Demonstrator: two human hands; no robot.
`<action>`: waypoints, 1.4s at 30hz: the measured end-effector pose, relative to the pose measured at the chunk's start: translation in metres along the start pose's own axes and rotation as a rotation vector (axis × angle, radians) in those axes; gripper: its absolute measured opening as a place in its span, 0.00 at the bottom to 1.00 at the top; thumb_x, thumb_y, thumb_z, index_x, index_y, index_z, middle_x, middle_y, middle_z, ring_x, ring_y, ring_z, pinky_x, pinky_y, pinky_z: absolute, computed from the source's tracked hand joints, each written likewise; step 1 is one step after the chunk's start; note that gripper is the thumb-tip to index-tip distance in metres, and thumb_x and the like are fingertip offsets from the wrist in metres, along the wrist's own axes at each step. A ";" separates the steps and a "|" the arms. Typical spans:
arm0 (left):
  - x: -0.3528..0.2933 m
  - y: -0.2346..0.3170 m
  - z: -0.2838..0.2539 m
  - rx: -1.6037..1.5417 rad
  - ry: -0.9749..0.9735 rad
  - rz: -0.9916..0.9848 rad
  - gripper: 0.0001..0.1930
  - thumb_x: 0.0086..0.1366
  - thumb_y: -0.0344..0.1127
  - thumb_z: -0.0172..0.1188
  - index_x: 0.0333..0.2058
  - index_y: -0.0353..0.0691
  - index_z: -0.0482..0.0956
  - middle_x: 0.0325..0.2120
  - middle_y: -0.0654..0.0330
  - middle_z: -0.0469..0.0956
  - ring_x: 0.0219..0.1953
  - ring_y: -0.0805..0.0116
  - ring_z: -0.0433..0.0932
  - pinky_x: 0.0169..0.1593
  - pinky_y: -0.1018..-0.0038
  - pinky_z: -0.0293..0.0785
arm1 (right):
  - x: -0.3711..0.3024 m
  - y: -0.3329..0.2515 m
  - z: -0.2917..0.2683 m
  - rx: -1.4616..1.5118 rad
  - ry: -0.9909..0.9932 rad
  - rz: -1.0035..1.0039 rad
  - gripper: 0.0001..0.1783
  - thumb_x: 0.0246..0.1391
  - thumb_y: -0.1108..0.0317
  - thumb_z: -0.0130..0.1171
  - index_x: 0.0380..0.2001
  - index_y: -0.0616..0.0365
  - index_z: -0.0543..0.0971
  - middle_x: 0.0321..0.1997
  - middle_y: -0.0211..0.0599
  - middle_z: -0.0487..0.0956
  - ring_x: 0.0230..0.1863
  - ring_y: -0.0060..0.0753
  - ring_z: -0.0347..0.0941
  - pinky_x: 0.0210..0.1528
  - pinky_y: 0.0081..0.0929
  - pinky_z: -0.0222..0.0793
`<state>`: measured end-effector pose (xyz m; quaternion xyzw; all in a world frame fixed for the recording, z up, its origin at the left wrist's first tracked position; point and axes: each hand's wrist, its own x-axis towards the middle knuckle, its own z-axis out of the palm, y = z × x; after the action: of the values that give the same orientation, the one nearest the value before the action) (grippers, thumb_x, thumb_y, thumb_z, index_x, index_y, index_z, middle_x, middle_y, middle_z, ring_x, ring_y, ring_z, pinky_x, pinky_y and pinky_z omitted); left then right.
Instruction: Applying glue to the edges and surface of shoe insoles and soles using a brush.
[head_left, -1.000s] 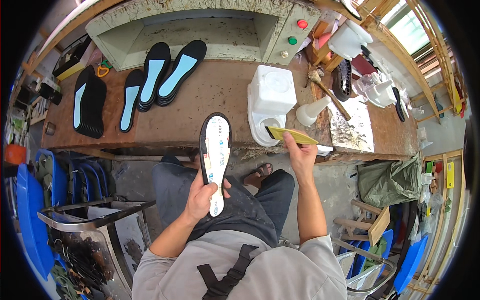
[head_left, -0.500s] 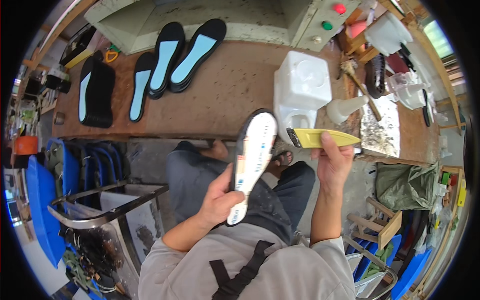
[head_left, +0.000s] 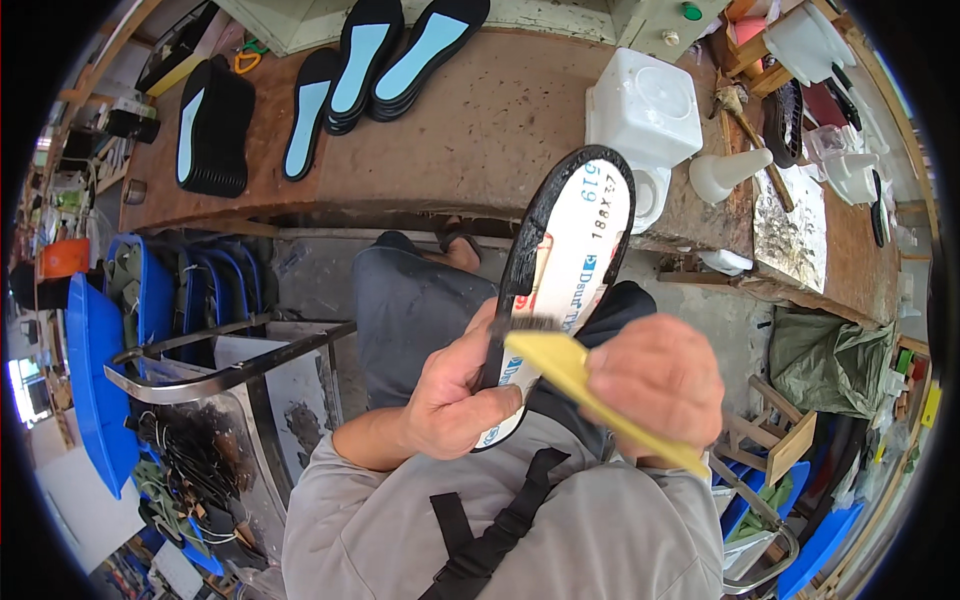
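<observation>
My left hand (head_left: 462,386) grips a shoe sole (head_left: 570,250) by its lower end, holding it upright close to my chest; the sole has a black rim and a white printed face turned toward me. My right hand (head_left: 655,382) holds a yellow-handled brush (head_left: 560,362), whose dark bristles touch the sole's left edge just above my left thumb. Both hands are over my lap, in front of the brown workbench (head_left: 490,130).
On the bench lie several black soles with pale blue faces (head_left: 350,70), a white plastic canister (head_left: 645,105), a white cone-shaped bottle (head_left: 725,170) and a hammer (head_left: 745,125). Blue trays (head_left: 100,360) and a metal cart (head_left: 230,370) stand at my left.
Both hands have drawn closer to my body. The brush, held off to the right of the sole before, now rests against the sole's edge.
</observation>
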<state>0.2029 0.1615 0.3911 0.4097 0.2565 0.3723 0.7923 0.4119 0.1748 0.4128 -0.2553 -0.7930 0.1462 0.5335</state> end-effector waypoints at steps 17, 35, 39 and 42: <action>-0.032 0.001 0.014 -0.106 -0.045 0.088 0.31 0.56 0.23 0.53 0.60 0.29 0.57 0.54 0.51 0.68 0.53 0.68 0.70 0.54 0.74 0.64 | -0.038 -0.038 0.003 -0.083 0.236 -0.070 0.10 0.44 0.73 0.60 0.31 0.70 0.79 0.33 0.49 0.80 0.29 0.40 0.78 0.28 0.30 0.74; -0.040 -0.001 0.032 -0.138 0.115 0.018 0.34 0.51 0.27 0.59 0.58 0.31 0.62 0.52 0.51 0.71 0.51 0.65 0.73 0.53 0.72 0.68 | -0.029 -0.068 -0.042 -0.217 0.133 0.048 0.13 0.34 0.77 0.62 0.30 0.64 0.81 0.30 0.40 0.79 0.21 0.29 0.73 0.19 0.20 0.66; -0.039 0.006 0.044 -0.129 0.150 0.015 0.35 0.51 0.25 0.60 0.59 0.30 0.60 0.52 0.51 0.71 0.51 0.65 0.73 0.54 0.73 0.66 | 0.004 -0.066 -0.043 -0.186 0.583 0.586 0.09 0.45 0.71 0.58 0.24 0.68 0.78 0.21 0.37 0.75 0.19 0.23 0.67 0.21 0.20 0.57; -0.039 0.001 0.047 -0.113 0.054 0.065 0.32 0.53 0.22 0.55 0.59 0.31 0.58 0.53 0.53 0.70 0.52 0.68 0.71 0.55 0.75 0.63 | 0.004 -0.043 -0.051 -0.241 0.355 0.044 0.06 0.45 0.73 0.58 0.24 0.68 0.79 0.22 0.38 0.77 0.21 0.29 0.69 0.24 0.23 0.62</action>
<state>0.2125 0.1089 0.4205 0.3623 0.2430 0.4225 0.7945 0.4465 0.1390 0.4573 -0.3562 -0.6926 0.0144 0.6270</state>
